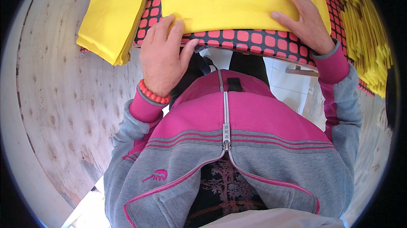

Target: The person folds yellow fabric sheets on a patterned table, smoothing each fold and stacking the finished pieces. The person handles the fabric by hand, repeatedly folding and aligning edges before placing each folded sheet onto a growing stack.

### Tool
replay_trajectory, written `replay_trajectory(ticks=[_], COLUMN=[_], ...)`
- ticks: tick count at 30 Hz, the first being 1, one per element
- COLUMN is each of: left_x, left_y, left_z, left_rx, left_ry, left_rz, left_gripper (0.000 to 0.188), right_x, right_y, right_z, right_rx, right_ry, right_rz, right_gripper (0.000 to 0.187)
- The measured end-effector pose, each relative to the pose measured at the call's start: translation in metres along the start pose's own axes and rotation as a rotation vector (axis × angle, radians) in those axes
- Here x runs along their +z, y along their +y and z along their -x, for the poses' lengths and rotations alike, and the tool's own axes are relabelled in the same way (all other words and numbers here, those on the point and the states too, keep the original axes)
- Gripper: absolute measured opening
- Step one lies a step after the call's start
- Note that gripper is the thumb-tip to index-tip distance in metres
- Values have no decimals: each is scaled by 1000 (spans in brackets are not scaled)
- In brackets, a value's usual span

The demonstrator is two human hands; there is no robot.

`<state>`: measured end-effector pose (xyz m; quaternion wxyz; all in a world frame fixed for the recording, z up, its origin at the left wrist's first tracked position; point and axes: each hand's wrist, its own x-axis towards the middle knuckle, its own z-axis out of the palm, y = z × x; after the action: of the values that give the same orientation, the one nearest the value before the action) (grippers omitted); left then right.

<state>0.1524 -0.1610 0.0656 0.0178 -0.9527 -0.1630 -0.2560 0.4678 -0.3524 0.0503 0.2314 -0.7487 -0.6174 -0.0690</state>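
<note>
We have the folded yellow cloth point(237, 9) lying flat on the red-and-black cover point(254, 38).
Left of this cloth sits our stack of yellow fabric point(112, 16); at the cloth's near-left corner, our left hand point(163, 54) rests its fingertips, thumb standing wide of the fingers; on the cloth's right end, our right hand point(307, 22) lies spread, thumb well apart; right of the cloth, yellow pieces point(360, 33) bunch in a thick layered pile.
</note>
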Motion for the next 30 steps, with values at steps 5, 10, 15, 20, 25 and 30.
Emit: replay_trajectory(ticks=[5,10,15,20,25,30], left_x=[6,60,100,102,84,76], left_y=[19,94,95,51,-12,-28], left_z=[-18,-71,-104,-90,-70,-61], left_rx=[21,185,77,102,64,-19], left_ry=[50,75,115,60,-72,-106], left_rz=[37,305,193,-133,-93,-92], left_gripper=[58,58,66,57,62,69], right_x=[5,11,12,9,2,-2], right_y=[3,9,9,2,-4,-7], right_z=[3,-2,0,0,2,1], right_rx=[14,-27,-47,-2,-3,40], right_ry=[7,47,96,62,56,40], right_rz=[-20,-31,-38,-53,-10,-77], right_gripper=[66,66,65,65,62,69])
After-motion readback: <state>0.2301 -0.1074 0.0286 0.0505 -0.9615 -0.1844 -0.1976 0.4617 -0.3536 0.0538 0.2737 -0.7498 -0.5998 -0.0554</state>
